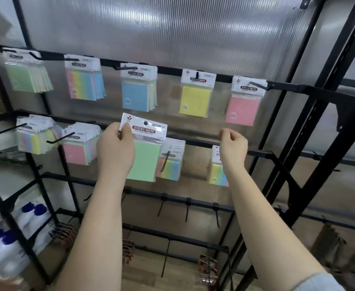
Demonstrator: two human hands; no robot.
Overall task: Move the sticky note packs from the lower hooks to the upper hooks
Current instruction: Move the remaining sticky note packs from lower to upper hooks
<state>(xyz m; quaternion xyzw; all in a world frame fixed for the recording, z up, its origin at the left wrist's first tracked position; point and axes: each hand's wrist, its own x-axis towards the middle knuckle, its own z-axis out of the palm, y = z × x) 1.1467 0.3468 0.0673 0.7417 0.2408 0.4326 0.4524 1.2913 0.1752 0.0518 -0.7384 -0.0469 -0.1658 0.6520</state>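
Head view: green sticky note pack (144,152) off its hook, pinched at the header card by left hand (115,148), raised between the lower rail (195,141) and upper rail (168,69). Right hand (233,148) has loosely curled fingers, holding nothing, near a lower yellow-blue pack (217,171). Upper hooks carry five groups; lower hooks still hold four, so roughly midway by my read. Header reads "STICKY NOTE"; smaller print illegible.
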